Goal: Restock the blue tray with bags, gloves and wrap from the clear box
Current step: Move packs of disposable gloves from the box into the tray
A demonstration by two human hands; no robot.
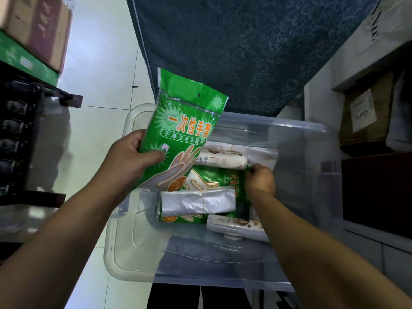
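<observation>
While our left hand [131, 157] is gripping one glove pack [185, 130] just above the clear box [312, 134], our right hand [259, 179] is pinching a second pack [223, 179] inside, wrap rolls [223, 160] and bags [198, 201] remaining, blue tray unseen.

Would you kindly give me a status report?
Left hand holds glove pack. Right hand pinches second pack in clear box. Bag bundle lies on it.

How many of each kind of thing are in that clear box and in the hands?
Green glove packs: 2, held pack in the left hand, boxed pack in the clear box, gripped by the right hand.
White rolls: 2, far roll and near roll.
Bundle of clear bags: 1.
Total: 5. Green below the bundle may be another pack.
</observation>
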